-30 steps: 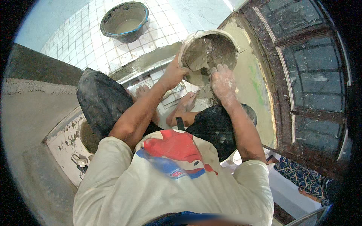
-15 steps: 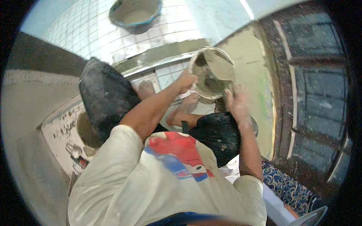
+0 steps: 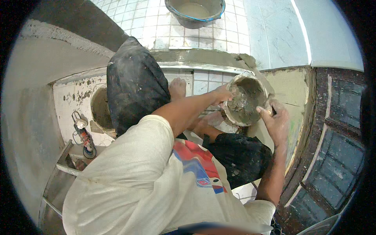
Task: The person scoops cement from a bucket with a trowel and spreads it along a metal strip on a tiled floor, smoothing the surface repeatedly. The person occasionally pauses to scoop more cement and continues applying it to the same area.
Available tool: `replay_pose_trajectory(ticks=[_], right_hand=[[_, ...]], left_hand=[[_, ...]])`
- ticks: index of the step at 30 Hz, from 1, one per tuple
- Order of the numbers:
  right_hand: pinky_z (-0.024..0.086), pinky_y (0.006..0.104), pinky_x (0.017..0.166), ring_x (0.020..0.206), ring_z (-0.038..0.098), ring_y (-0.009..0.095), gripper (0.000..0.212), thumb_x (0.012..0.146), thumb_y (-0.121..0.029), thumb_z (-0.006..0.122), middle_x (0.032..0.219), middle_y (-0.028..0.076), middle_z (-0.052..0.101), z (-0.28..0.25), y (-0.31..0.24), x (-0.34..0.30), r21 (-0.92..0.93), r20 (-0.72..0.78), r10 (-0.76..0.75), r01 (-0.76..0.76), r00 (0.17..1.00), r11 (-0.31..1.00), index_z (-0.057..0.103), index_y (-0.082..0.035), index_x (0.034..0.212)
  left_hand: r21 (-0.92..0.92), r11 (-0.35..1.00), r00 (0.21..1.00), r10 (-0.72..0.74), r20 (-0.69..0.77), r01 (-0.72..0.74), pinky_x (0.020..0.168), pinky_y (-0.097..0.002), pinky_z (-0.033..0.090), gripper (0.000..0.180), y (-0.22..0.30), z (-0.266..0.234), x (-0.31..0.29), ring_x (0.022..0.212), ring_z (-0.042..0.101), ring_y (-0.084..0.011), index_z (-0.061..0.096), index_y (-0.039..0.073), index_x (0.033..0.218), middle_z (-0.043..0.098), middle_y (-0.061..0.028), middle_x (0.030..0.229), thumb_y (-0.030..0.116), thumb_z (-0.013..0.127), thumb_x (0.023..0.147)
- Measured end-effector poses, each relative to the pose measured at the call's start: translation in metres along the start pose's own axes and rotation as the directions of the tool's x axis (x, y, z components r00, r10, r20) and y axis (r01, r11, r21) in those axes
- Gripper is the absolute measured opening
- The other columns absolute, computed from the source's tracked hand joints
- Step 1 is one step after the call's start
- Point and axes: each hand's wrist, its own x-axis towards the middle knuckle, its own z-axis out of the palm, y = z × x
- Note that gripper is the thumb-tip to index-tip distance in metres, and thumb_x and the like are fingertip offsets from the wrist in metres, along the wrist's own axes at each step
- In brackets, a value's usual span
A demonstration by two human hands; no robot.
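My left hand [image 3: 222, 95] is closed on the left rim of a small round bucket [image 3: 231, 116], which tilts toward me. Wet grey mortar [image 3: 237, 104] coats its inside and lies in a lump at the bottom. Close to the bucket's right rim, my right hand [image 3: 276, 117] is closed around the dark handle of a trowel [image 3: 273, 111]. The trowel's blade is hard to make out against the bucket and wall. Both hands are smeared with mortar. Beneath the bucket are my bare feet, partly hidden by my arm.
A larger dark tub [image 3: 196, 19] with a blue rim stands on the white tiled floor ahead. A mortar-covered ledge [image 3: 196, 57] crosses in front of me. Left are a round container [image 3: 102, 111] and an orange-and-black power tool [image 3: 85, 138]. Dark framed window panels [image 3: 333, 152] stand at right.
The view has turned right, shifting everything in it. The flat trowel blade seen inside the bucket has come out to the right, leaving the mortar visible. My left hand keeps its hold.
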Motion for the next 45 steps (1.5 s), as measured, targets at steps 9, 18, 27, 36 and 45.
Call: replay_pose_trajectory(ticks=[9,18,27,36,45], right_hand=[[0.053,0.0534,0.085,0.094,0.068,0.048,0.037,0.086,-0.031,0.075,0.099,0.029,0.07,0.011,-0.004,0.096,-0.184,0.126,-0.314,0.333,0.941,0.925,0.072,0.001,0.104],[0.054,0.0535,0.085,0.093,0.069,0.047,0.03,0.086,-0.028,0.074,0.093,0.028,0.071,0.12,-0.031,0.181,-0.207,0.446,-0.289,0.412,0.847,0.887,0.073,-0.001,0.099],[0.055,0.0519,0.09,0.097,0.071,0.045,0.039,0.091,-0.035,0.067,0.1,0.028,0.073,0.216,-0.034,0.256,-0.042,0.687,-0.265,0.401,0.676,0.915,0.076,-0.002,0.11],[0.053,0.0497,0.088,0.091,0.071,0.042,0.043,0.098,-0.04,0.062,0.097,0.028,0.073,0.237,-0.018,0.312,-0.09,0.776,-0.251,0.494,0.579,0.864,0.075,-0.001,0.112],[0.053,0.0494,0.097,0.105,0.07,0.045,0.044,0.099,-0.042,0.061,0.11,0.028,0.074,0.238,-0.025,0.326,-0.247,0.76,-0.01,0.304,0.649,0.92,0.078,-0.004,0.11]], left_hand=[[0.828,-0.267,0.663,-0.731,0.159,-0.493,0.097,-0.0524,0.053,0.061,0.154,-0.085,-0.069,0.112,0.068,-0.0363,0.073,-0.004,0.12,0.072,-0.0255,0.123,0.049,0.071,0.089],[0.996,-0.06,0.929,-0.362,-0.083,0.065,0.078,-0.0412,0.062,0.036,0.245,-0.265,-0.134,0.089,0.072,-0.0301,0.071,-0.006,0.107,0.073,-0.0148,0.104,0.026,0.062,0.094],[0.947,0.286,0.945,0.246,-0.217,0.143,0.096,-0.0433,0.055,0.034,0.131,-0.359,-0.065,0.102,0.072,-0.0337,0.081,0.009,0.11,0.077,-0.0174,0.111,0.029,0.057,0.097],[0.831,0.548,0.929,0.248,-0.275,0.1,0.092,-0.04,0.057,0.022,0.114,-0.365,-0.072,0.097,0.075,-0.0278,0.083,0.015,0.108,0.08,-0.0126,0.104,0.022,0.069,0.092],[0.761,0.644,0.929,0.23,-0.291,0.079,0.084,-0.0362,0.057,0.019,0.109,-0.371,-0.068,0.087,0.074,-0.0199,0.083,0.012,0.107,0.081,-0.01,0.097,0.017,0.075,0.09]])
